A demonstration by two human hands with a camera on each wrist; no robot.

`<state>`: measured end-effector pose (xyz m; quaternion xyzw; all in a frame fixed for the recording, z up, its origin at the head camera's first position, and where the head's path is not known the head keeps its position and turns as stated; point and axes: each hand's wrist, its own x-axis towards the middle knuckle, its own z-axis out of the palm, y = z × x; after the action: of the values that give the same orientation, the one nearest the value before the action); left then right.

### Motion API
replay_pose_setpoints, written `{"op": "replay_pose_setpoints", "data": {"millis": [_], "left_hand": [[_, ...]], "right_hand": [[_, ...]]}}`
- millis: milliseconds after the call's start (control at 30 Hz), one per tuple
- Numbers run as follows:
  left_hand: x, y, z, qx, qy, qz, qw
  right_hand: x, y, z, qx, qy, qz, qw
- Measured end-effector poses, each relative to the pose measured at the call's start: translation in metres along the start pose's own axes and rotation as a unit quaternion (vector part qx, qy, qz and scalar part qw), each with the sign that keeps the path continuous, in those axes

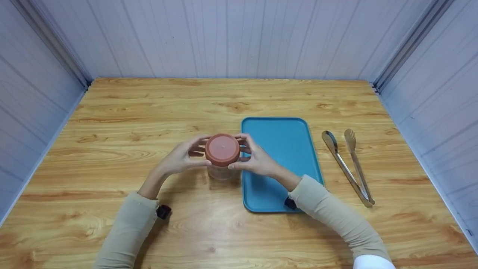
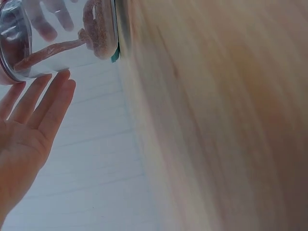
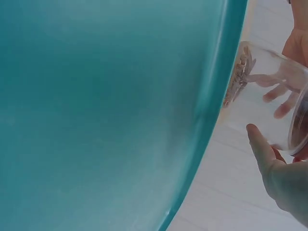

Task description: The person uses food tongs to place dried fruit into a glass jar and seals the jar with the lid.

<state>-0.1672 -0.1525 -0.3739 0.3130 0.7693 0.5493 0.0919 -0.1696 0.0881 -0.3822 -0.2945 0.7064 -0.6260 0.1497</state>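
A clear jar with a reddish-brown screw lid stands upright on the table, close to the left edge of a blue tray. Brown, dried-looking strips lie at the bottom of the jar, and one long piece leans up along its wall. From the left, my left hand holds the jar at the lid, thumb in front and fingers behind. My right hand holds it likewise from the other side, its forearm passing over the tray.
Metal tongs lie spread on the wooden table to the right of the tray. Pale panel walls enclose the table at the back and on both sides. A small dark device sits at the left wrist.
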Motion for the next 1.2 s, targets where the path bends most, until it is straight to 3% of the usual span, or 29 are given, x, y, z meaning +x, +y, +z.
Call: {"op": "replay_pose_setpoints", "data": {"millis": [533,800,1000,1200], "left_hand": [[0.0,-0.011,-0.004,-0.026,-0.013,-0.024,0.9993],[0.0,-0.012,-0.007,-0.032,-0.022,-0.028,0.9989],[-0.001,-0.008,-0.007,-0.023,-0.025,-0.034,0.9988],[-0.004,-0.005,-0.008,0.012,-0.014,-0.036,0.9992]], "right_hand": [[0.001,0.0,0.004,-0.017,0.004,0.006,1.0],[0.008,0.026,0.0,-0.029,0.006,-0.003,1.0],[0.003,0.0,0.003,-0.036,-0.001,0.004,0.999],[-0.001,-0.004,-0.005,-0.108,0.0,-0.001,0.994]]}}
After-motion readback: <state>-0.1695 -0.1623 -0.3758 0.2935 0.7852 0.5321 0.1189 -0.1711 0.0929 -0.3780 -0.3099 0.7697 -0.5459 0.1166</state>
